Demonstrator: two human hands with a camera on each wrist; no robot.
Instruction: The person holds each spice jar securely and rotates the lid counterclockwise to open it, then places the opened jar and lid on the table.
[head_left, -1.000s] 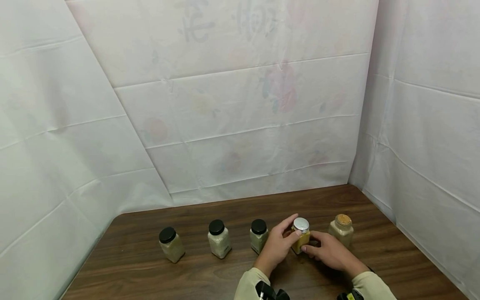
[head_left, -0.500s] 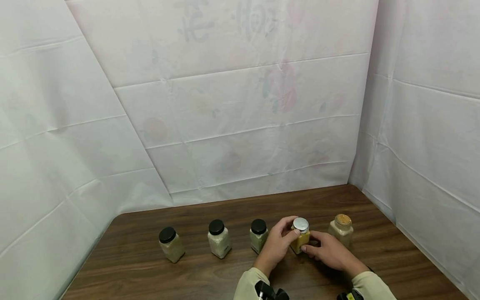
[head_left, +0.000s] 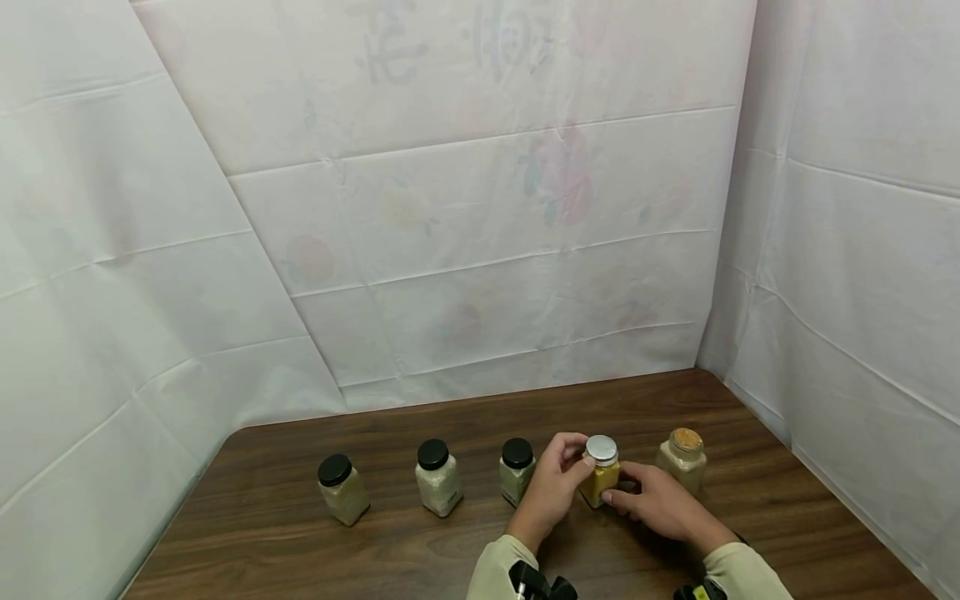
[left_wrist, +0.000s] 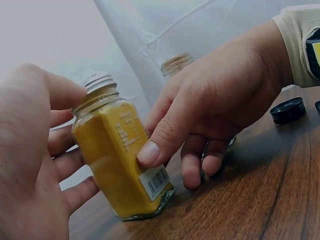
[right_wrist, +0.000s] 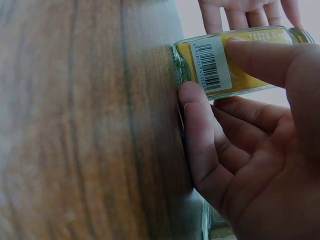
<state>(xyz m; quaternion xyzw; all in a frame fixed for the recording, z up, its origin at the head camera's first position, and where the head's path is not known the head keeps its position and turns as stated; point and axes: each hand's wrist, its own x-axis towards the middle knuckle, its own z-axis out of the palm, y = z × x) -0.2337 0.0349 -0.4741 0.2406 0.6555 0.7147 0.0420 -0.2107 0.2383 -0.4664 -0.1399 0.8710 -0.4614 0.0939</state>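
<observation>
Yellow-powder jar upright on wooden table, fourth in a row of five, silver screw cap on top, barcode label low on one face. Left hand curled round the jar's upper part, thumb against the cap, fingers wrapped at the far side. Right hand pinching the lower body, thumb tip pressed just above the barcode, other fingers bent with tips on the tabletop beside the base. Versus a second ago: left fingers drawn in tighter round the cap, then spread looser; jar on the same spot, right hand unmoved. Around: cork-topped jar just right of and behind the right hand, pale contents. To the left, three black-capped jars in line: nearest just beside the left hand, middle and far-left well apart. White creased sheet walling the table on three sides. Beige sleeve cuffs at bottom edge, with wrist-worn cameras. Loose black cap lying on the table behind the right wrist in left wrist view. Right hand's fingers covering the jar's base corner in right wrist view.
</observation>
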